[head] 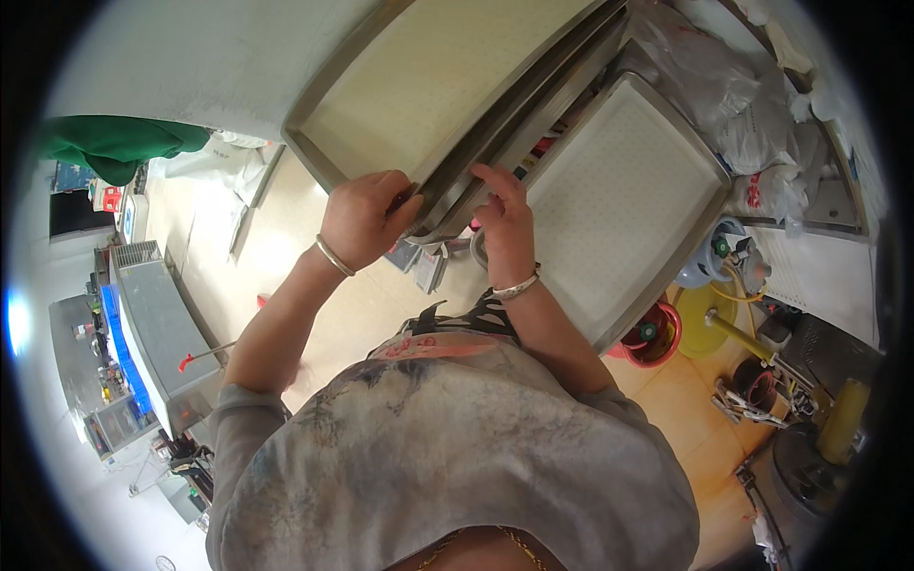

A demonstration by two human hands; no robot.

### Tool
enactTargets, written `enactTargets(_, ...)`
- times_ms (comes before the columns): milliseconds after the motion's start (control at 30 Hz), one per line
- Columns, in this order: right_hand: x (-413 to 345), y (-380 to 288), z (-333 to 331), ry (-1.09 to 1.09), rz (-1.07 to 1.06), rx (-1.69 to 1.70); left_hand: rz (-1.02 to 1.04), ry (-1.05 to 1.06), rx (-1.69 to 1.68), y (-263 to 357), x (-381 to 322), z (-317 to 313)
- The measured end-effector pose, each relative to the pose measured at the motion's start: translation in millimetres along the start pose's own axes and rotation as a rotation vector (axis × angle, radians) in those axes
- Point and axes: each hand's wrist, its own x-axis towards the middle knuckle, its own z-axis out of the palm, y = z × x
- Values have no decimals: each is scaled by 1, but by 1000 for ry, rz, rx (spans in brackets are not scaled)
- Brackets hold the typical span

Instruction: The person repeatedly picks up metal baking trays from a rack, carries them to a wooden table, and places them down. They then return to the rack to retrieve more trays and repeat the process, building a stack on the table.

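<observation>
A large shallow metal tray (400,93) holds a smooth pale-yellow layer (457,78) and sits before me at the top. My left hand (371,218) curls over its near corner, thumb and fingers closed at the rim. Beneath it, the edges of more metal trays (500,135) show, stacked and slightly offset. By those edges is my right hand (508,228), index finger stretched toward them and fingers apart; whether it touches them is unclear. A second shallow tray (621,193) with a whitish dimpled bottom lies to the right, partly behind my right forearm.
Clear plastic bags (757,107) crowd the upper right. Below them stand a blue gas cylinder (703,257) with a valve and hose, a red basin (653,335) and a yellow round-based stand (703,314). A grey metal-topped counter (164,314) is at left, near a green cloth (128,143).
</observation>
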Motion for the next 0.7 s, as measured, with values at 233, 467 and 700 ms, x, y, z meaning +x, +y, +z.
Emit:
enactTargets(233, 2, -27, 10, -190, 82, 562, -94, 420, -112, -52, -28, -7)
enactTargets(467, 22, -62, 13, -428, -28, 516, -965, 279, -1907, -75, -57, -3)
enactTargets(700, 30, -57, 9, -437, -71, 337, -778, 296, -2006, -77, -33, 19)
